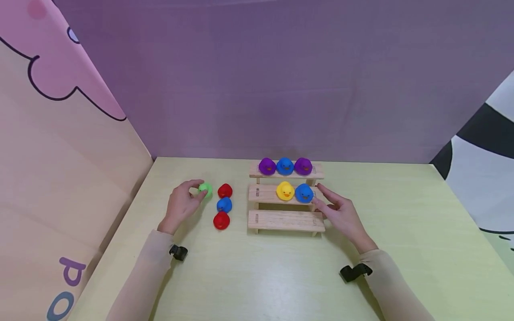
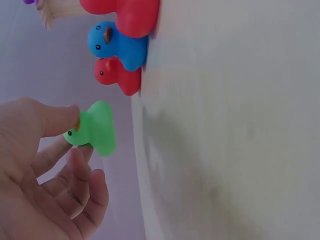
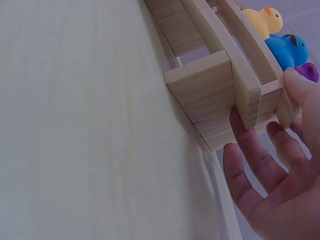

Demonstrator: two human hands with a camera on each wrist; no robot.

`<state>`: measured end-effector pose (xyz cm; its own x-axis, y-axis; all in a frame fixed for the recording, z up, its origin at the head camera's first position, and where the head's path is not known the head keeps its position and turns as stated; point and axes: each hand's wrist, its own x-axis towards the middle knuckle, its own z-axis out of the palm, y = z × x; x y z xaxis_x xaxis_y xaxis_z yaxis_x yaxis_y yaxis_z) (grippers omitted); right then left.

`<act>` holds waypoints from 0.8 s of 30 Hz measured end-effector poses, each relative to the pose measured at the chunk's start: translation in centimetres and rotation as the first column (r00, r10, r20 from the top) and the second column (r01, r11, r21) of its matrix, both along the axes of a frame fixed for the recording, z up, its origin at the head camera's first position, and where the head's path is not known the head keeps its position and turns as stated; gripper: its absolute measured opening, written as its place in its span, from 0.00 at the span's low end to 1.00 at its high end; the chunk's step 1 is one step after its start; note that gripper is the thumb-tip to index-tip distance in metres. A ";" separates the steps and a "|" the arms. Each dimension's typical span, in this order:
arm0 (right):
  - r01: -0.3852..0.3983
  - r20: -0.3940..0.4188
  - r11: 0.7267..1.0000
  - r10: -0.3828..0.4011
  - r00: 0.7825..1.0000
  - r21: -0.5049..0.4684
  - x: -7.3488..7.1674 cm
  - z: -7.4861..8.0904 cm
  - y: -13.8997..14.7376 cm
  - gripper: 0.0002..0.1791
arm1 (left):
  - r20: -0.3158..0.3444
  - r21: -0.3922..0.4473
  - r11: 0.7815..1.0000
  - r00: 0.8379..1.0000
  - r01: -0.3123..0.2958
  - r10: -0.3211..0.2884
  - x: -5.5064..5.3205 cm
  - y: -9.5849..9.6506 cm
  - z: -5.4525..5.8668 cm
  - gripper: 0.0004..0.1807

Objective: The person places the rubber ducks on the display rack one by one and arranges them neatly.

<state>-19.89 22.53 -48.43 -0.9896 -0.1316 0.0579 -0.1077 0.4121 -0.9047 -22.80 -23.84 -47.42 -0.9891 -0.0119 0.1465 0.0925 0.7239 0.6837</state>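
Observation:
My left hand pinches a light green rubber duck between thumb and fingers, beside a column of loose ducks. That column has a red duck at the back, a blue duck in the middle and another red duck in front. My right hand grips the right end of the middle step of a wooden stepped rack, its thumb close against a blue duck. Left of that duck on the same step sits a yellow duck.
On the rack's top step stand a purple duck, a blue duck and a second purple duck. The bottom step bears no duck. A purple wall rises behind the pale table, with a printed panel at left.

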 end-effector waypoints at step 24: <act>0.008 -0.002 1.000 -0.008 1.000 0.011 -0.1 -0.1 0.0 0.36 | -0.113 0.012 0.996 0.990 0.088 -0.086 1.8 2.0 1.7 0.23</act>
<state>-19.96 22.49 -48.55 -0.9905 -0.1248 0.0586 -0.1065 0.4228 -0.9000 -21.00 -21.89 -45.74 -0.9638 0.0698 0.2571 0.2313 0.6984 0.6773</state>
